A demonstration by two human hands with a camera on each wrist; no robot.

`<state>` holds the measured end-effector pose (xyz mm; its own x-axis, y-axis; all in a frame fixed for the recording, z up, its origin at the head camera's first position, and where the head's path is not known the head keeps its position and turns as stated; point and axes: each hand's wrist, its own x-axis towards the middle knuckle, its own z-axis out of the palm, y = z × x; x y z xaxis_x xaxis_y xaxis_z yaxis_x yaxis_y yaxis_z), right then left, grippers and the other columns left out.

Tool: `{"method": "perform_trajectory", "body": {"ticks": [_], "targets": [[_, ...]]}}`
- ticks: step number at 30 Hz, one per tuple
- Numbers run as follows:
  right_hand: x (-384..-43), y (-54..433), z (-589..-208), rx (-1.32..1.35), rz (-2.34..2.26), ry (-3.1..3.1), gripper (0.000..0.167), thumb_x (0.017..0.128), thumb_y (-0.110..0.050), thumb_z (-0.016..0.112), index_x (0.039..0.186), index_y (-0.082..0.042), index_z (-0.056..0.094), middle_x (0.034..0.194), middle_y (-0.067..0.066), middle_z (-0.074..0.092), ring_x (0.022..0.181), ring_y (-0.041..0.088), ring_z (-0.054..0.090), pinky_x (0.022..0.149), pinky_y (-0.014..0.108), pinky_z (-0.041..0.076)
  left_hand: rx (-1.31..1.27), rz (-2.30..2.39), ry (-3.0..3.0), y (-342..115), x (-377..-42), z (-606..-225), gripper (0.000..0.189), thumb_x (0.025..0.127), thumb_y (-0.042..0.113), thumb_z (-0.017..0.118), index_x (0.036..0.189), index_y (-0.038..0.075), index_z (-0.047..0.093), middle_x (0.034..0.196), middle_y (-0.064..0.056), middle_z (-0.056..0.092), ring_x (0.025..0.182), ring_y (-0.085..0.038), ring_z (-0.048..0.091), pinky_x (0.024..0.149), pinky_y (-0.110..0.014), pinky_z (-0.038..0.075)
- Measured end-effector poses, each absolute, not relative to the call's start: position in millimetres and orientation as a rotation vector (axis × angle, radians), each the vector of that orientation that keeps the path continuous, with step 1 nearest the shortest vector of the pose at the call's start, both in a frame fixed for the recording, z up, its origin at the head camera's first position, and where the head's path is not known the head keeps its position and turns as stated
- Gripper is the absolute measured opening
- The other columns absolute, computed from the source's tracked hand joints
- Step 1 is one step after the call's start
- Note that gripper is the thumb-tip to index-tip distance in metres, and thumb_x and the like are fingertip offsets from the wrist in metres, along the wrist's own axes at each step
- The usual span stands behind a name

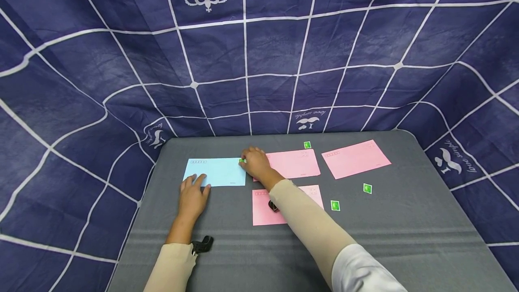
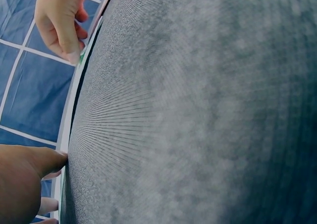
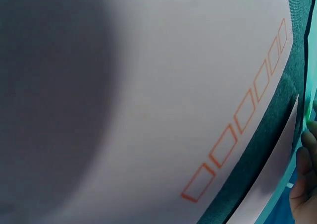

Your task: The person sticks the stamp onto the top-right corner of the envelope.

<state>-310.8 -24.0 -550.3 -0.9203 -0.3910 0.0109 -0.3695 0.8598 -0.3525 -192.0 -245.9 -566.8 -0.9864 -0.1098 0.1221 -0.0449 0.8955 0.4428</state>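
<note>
A light blue envelope (image 1: pixel 219 173) lies on the left part of the table. My left hand (image 1: pixel 193 198) rests its spread fingers on the envelope's lower left edge. At the upper right corner of the same envelope, my right hand (image 1: pixel 257 163) pinches a small green stamp (image 1: pixel 241 160) by its edge, partly hidden under the fingertips. The left wrist view has the right thumb pressed close to the green stamp (image 2: pixel 81 58), right at the envelope's surface. A pink envelope (image 1: pixel 293 164) lies beneath the right wrist.
Another pink envelope (image 1: pixel 357 159) lies tilted at the right. A third pink envelope (image 1: pixel 265 211) sits nearer, partly covered by the right forearm. Loose green stamps lie on the grey table (image 1: pixel 413 220): one stamp (image 1: pixel 307 145) at the back, two others (image 1: pixel 367 188) at the right.
</note>
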Motion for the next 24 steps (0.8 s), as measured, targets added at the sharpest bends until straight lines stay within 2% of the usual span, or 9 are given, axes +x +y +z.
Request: {"method": "perform_trajectory", "body": {"ticks": [14,24], "targets": [[-310.1,-15.9,-550.2,-0.676,-0.653,2.985,0.019,0.097,-0.030,0.068,0.107,-0.014,0.070,0.108,0.003,0.065,0.106,0.021,0.058,0.098,0.040,0.047,0.127,-0.672,-2.937,-244.1,-191.7,-565.0,0.045,0.100,0.023,0.062,0.139,0.002,0.056,0.147,-0.032,0.042,0.141,-0.049,0.035,0.117,-0.059,0.029],[-310.1,-13.8,-550.5,-0.715,-0.657,2.992,0.019,0.099,-0.033,0.065,0.107,-0.016,0.069,0.102,0.000,0.064,0.102,0.017,0.057,0.097,0.037,0.046,0.160,-0.700,-2.809,-239.4,-198.0,-565.5,0.036,0.093,0.018,0.068,0.123,-0.002,0.067,0.137,-0.031,0.050,0.135,-0.046,0.039,0.114,-0.056,0.033]]}}
